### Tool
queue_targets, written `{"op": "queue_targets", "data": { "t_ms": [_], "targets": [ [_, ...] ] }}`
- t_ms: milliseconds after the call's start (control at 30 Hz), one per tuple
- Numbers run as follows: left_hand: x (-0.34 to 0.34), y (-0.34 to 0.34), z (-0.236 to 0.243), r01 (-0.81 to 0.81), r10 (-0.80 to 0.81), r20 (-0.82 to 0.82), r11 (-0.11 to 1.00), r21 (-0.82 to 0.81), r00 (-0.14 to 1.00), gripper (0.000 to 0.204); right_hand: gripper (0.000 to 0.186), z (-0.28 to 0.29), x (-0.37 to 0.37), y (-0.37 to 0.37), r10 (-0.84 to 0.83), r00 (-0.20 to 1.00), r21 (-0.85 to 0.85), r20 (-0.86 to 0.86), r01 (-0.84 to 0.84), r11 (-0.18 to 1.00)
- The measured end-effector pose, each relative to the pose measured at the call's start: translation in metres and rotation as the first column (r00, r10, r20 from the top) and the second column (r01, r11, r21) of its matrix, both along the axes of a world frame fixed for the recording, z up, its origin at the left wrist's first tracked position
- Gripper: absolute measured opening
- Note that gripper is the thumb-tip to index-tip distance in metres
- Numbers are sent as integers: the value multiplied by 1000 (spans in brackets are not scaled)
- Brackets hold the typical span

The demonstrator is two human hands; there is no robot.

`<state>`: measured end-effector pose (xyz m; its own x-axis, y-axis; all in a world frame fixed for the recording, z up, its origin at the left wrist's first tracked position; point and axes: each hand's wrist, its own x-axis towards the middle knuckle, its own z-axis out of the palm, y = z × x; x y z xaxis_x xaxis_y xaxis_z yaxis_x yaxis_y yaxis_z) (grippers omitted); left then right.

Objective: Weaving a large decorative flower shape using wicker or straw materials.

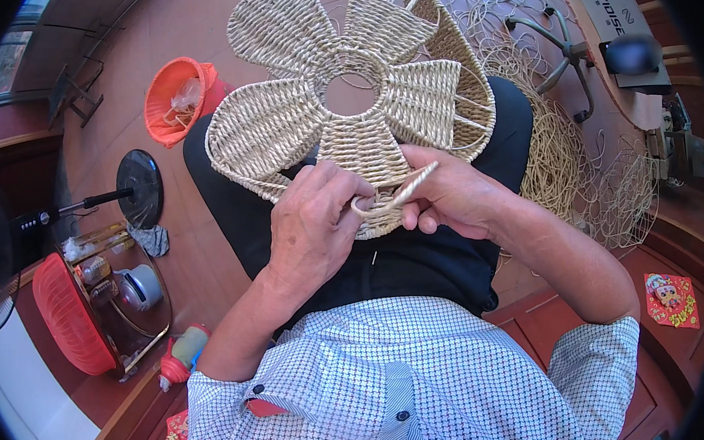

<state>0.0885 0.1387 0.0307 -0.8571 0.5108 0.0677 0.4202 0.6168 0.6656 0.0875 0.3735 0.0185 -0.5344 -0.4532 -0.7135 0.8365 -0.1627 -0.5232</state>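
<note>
A flower-shaped woven straw piece [362, 140] rests on my lap, with several petals around a round central hole. Its petals on the left and at the top left are fully woven; the right one shows bare frame spokes along its outer side. My left hand [311, 219] is closed at the near petal, its fingertips pinching a twisted straw cord [418, 183] that loops up there. On the other side of that petal, my right hand [453, 194] has its fingers curled against the edge, beside the cord's raised free end. The undersides of both grips are hidden.
A large tangled heap of straw cord [548, 134] covers the floor at right, near a wheeled chair base [575, 53]. Left stand an orange bin [162, 102], a fan base [140, 187] and a red basket [70, 312] by a low table. A cardboard box [617, 13] is at upper right.
</note>
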Motion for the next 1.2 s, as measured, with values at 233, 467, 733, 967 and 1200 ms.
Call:
{"op": "queue_targets", "data": {
  "t_ms": [233,467,733,967,1200],
  "targets": [
    [2,-9,10,-196,120,352,962,190,928,15,43,6,0,-2,18,998,39,-54,-16,999],
    [7,-5,-8,-80,81,-8,994,80,997,12,54,6,1,-4,29,999,52,-17,-28,998],
    [12,-3,-2,-139,135,45,985,103,990,14,62,10,0,-5,39,999,85,-25,-36,996],
    [12,-10,0,-86,82,48,992,89,995,17,54,4,3,-5,65,997,105,-49,-60,993],
    [20,-11,-3,-43,43,43,999,19,998,21,47,-3,6,-6,90,994,116,-57,-83,990]
  ]
}}
